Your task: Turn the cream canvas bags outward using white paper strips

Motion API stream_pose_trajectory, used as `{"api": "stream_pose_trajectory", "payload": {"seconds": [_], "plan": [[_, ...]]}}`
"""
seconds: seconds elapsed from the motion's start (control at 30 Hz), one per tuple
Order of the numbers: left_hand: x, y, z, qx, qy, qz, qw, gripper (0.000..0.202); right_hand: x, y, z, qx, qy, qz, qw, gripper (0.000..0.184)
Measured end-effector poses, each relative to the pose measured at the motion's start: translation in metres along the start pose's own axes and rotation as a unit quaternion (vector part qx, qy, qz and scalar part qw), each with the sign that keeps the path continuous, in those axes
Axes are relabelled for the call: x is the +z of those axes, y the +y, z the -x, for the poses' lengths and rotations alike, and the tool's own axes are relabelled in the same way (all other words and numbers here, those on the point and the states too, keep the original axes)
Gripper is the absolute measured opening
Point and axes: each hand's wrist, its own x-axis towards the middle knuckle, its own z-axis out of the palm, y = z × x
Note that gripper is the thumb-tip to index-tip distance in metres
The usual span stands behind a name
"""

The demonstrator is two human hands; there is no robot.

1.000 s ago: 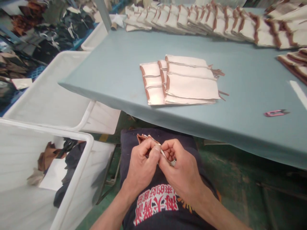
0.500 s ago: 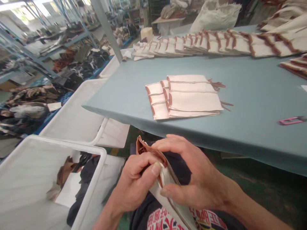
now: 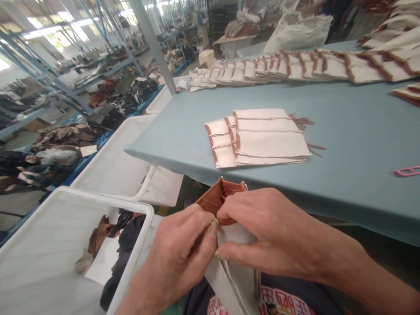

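Note:
Over my lap I hold a cream fabric pouch [image 3: 241, 234] with a brown lining, its mouth spread wide toward the table. My left hand [image 3: 182, 249] pinches the left part of the rim between thumb and fingers. My right hand [image 3: 259, 227] grips the rim beside it, fingers reaching into the brown mouth and thumb on the cream outside. Loose brown strands show inside the mouth; its depth is hidden by my fingers. Beyond, on the table, lies a stack of similar flat cream pouches [image 3: 269, 144] with brown edges and brown cords at the right end.
The blue-green table [image 3: 354, 127] spans the right side. A long row of overlapping pouches [image 3: 302, 65] lies along its far edge. Pink thread snips [image 3: 407, 171] rest at right. White bins [image 3: 146, 210] stand at left, the nearest containing dark and brown scraps [image 3: 123, 240]. A metal post [image 3: 154, 43] rises behind.
The pouch mouth has gone from nearly closed to wide open, showing the brown lining. Both hands have turned it upright and shifted their grip along the rim. The view has tilted slightly.

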Motion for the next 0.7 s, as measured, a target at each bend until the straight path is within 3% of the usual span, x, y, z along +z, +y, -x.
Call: {"api": "stream_pose_trajectory", "payload": {"seconds": [0.17,0.37,0.57,0.7], "plan": [[-0.008,-0.002,-0.002,-0.009,-0.012,0.048,0.999,0.015,-0.005,-0.006,-0.008,-0.011,0.019,0.018,1.000,0.039],[-0.010,-0.004,0.000,-0.034,0.002,0.074,0.997,0.015,0.015,0.003,-0.006,-0.023,0.038,-0.108,0.993,0.036],[0.000,-0.013,0.000,0.064,-0.007,0.020,0.998,0.016,0.023,0.014,0.002,0.059,-0.019,-0.256,0.965,0.040],[0.002,-0.020,0.001,0.114,-0.035,0.007,0.993,0.011,0.022,0.020,0.007,0.089,-0.038,-0.355,0.930,0.051]]}}
